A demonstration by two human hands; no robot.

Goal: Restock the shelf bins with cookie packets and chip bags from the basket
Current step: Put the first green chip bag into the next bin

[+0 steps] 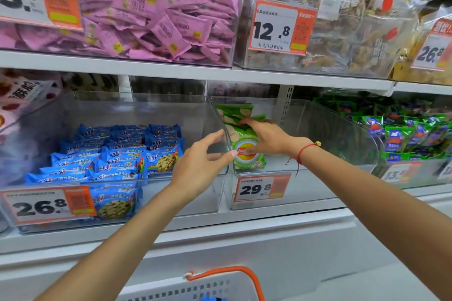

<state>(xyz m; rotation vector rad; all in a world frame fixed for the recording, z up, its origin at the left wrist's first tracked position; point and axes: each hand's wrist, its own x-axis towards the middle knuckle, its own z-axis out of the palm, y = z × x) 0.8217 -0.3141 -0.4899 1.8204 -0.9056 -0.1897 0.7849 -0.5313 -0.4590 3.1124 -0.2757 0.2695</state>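
Right hand [265, 138] inside the clear middle bin [305, 178], fingers curled over the top of a green chip bag [245, 151] — bag upright against the bin's left wall. Left hand [199, 166] at the divider between bins, fingers loosely spread, thumb tip just touching the clear edge; holds nothing. Blue cookie packets [117, 161] stacked in the left bin [171, 203] — front rows filled, right side bare. Basket [195, 287], orange handle, at bottom edge.
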